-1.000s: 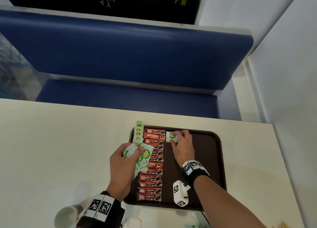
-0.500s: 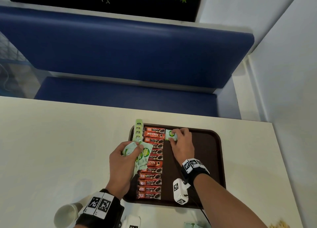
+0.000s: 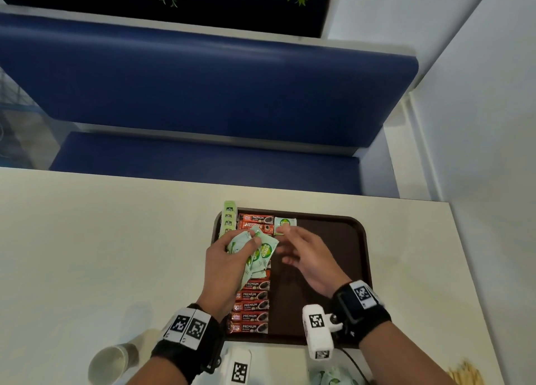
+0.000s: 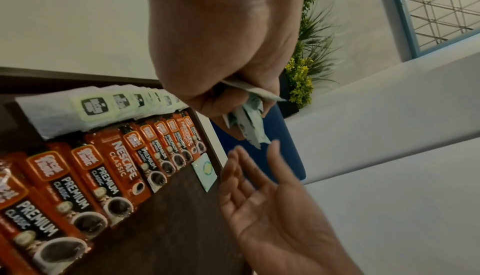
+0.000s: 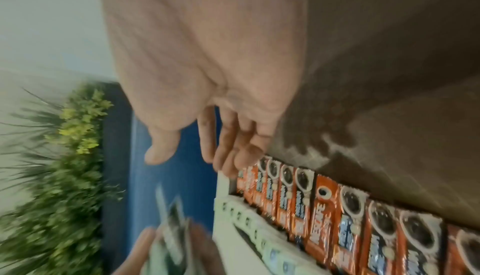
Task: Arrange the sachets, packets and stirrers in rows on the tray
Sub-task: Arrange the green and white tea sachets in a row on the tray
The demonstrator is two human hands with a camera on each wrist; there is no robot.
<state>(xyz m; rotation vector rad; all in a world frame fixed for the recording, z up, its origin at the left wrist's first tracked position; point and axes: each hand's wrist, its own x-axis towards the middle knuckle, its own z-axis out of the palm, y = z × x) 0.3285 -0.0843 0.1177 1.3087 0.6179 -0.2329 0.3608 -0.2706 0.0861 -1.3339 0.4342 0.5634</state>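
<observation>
Your white table (image 3: 87,239), brown tray (image 3: 348,268) on it, paper cup (image 3: 111,363) lying near your edge

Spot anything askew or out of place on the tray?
Mostly tidy. The row of light green sachets along the left side overhangs the tray rim at the far corner. One Nescafe Classic stick interrupts the Premium Classic sticks. A lone green sachet starts the next row.
</observation>
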